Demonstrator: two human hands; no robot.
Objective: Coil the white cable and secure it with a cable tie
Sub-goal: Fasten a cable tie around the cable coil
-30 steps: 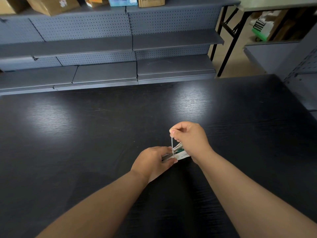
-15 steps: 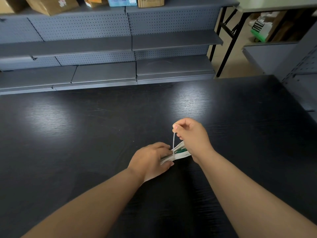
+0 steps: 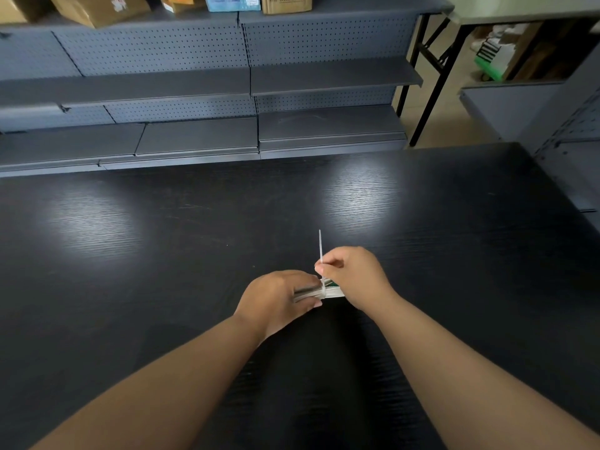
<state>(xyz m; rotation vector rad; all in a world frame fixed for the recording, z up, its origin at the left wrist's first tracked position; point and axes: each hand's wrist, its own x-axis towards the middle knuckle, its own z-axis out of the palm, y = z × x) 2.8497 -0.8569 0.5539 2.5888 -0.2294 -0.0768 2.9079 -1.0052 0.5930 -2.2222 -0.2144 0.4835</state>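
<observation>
Two hands over the tabletop [image 3: 194, 254]; left hand [image 3: 279, 298] curled round coiled white cable [image 3: 332, 291]; right hand [image 3: 352, 276] pinching upright cable tie [image 3: 320, 246].

Two hands are showing, left hand [image 3: 279, 297] and right hand [image 3: 354, 274], sharing one white cable [image 3: 332, 291] and one cable tie [image 3: 320, 245] over one bench [image 3: 162, 254]. Five boxes [image 3: 97, 8] are sitting on the top shelf [image 3: 363, 4].
</observation>
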